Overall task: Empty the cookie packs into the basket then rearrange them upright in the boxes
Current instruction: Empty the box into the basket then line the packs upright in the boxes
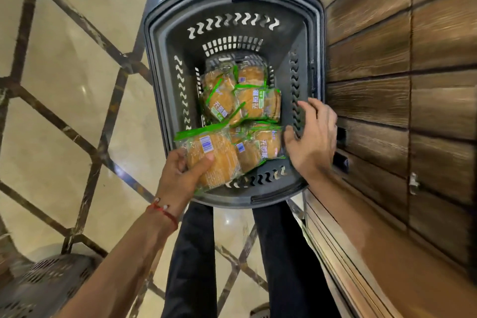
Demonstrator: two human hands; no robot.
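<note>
Underfoot, beige marble floor with dark inlaid lines fills the left side. Wood-panelled wall runs down the right side, near to far. Dark grey plastic basket sits centre frame, just beside the wall, with slotted sides. The person's legs in dark trousers stand at the near end of the basket. A grey perforated object is at the near left corner, partly cut off.

Cookie packs lie loose in the bottom of the basket, clear wrap with green edges, piled flat and tilted, overlapping, none upright. One cookie pack is at the near left rim of the basket, above the pile, barcode label up.

Left hand grips that pack: thumb pressed on top, fingers curled under its left edge. Right hand is at the basket's right wall, inside the rim, fingers spread and loosely bent, holding nothing; contact with the wall cannot be told. A red thread bracelet is on the left wrist.
</note>
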